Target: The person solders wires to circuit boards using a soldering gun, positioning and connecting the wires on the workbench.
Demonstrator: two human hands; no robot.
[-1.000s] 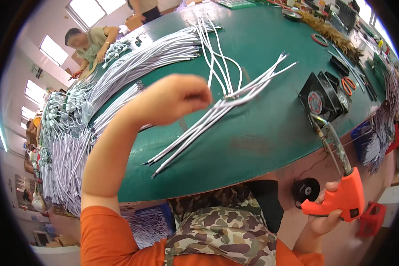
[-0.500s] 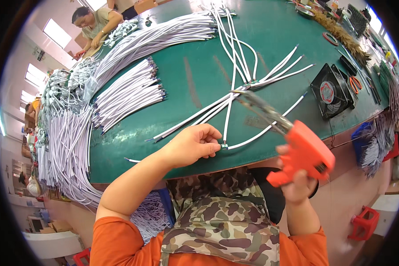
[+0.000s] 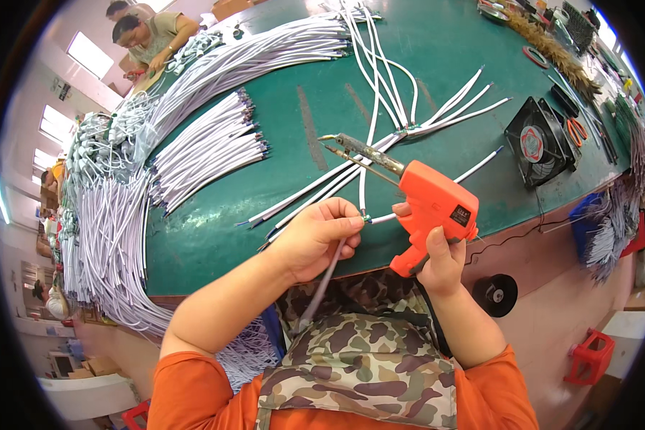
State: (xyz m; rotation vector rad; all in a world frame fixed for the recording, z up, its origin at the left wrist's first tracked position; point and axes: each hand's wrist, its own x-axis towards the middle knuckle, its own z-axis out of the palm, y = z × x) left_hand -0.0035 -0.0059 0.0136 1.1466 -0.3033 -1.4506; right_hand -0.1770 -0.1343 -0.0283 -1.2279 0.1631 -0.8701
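Nearest is a camouflage apron (image 3: 373, 376), with a slack, blurred cable (image 3: 327, 288) dropping from the left hand (image 3: 321, 240) towards it. That hand's fingers are closed in a pinch at a small green joint (image 3: 366, 218), held just over the near edge of the counter (image 3: 208, 251), probably to keep it steady and within easy sight. To its right, the right hand (image 3: 441, 261) has its fingers wrapped around the handle of an orange soldering gun (image 3: 437, 197), the forefinger at the front, seemingly ready for the trigger. The gun's metal nose slants to the far left, likely so the tip stays clear of the left hand. The joint is tiny, green, with white cables leaving it; finer detail is too small to tell. Beyond it, other white cables (image 3: 322, 188) meet at another green joint (image 3: 408, 132), apparently set apart from the neat bundle (image 3: 211, 150) on the left. A black fan (image 3: 529, 143) stands to the right, facing the work, perhaps to shift fumes. Far left, a co-worker (image 3: 161, 36) bends over the counter.
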